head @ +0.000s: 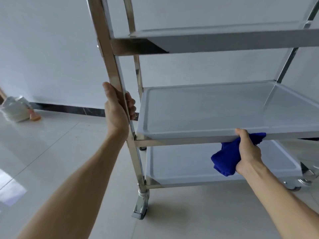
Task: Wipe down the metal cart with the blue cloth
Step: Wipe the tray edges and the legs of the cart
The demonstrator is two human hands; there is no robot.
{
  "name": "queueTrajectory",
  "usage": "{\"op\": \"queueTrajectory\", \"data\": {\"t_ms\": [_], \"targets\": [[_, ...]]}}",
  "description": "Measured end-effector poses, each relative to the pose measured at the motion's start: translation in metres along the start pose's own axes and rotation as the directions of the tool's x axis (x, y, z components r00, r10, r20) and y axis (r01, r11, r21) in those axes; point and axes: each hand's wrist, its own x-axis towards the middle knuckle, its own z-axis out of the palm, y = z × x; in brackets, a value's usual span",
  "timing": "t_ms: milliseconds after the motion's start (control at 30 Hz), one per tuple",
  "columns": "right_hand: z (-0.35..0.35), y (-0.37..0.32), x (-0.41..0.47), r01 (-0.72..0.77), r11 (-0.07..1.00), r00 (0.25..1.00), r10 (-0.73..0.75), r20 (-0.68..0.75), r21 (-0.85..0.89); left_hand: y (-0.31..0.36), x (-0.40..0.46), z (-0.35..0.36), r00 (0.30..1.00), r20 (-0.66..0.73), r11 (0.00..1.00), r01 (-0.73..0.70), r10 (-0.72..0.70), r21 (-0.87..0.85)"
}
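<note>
A pale tiled floor (57,152) and white wall (51,49) frame a three-shelf metal cart (207,107) on casters. The person's left hand (117,107) grips the cart's near-left upright post (112,62), thumb on one side and fingers curled around the other. The right hand (248,150) clamps the bunched blue cloth (224,161) against the front edge of the middle shelf (198,133), thumb on the rim, fingers hidden beneath. The cloth hangs below that edge, above the bottom shelf (181,166). Open floor lies left of the cart; a white bag (15,109) sits by the wall, well apart.
</note>
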Motion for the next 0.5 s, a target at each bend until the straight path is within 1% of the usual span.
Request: {"op": "queueTrajectory", "data": {"t_ms": [133, 233, 367, 433, 500], "targets": [[0.006, 0.002, 0.003, 0.05, 0.999, 0.996, -0.051, -0.069, -0.019, -0.007, 0.015, 0.001, 0.999, 0.038, 1.0, 0.027, -0.027, -0.002], [0.008, 0.004, 0.004, 0.07, 0.995, 0.991, -0.077, -0.108, -0.067, -0.01, 0.021, 0.001, 0.998, 0.053, 1.0, 0.024, -0.024, -0.006], [0.003, 0.005, -0.002, 0.077, 0.967, 0.986, -0.109, -0.122, -0.241, -0.01, 0.022, 0.002, 0.997, 0.071, 1.0, 0.019, -0.018, -0.011], [0.0, 0.005, -0.013, 0.123, 0.937, 0.977, -0.173, -0.128, -0.326, -0.009, 0.022, 0.002, 0.996, 0.081, 0.999, 0.023, -0.02, -0.032], [-0.001, 0.001, -0.028, 0.207, 0.9, 0.954, -0.273, -0.125, -0.384, -0.008, 0.023, 0.0, 0.995, 0.102, 0.999, 0.02, -0.016, -0.04]]}}
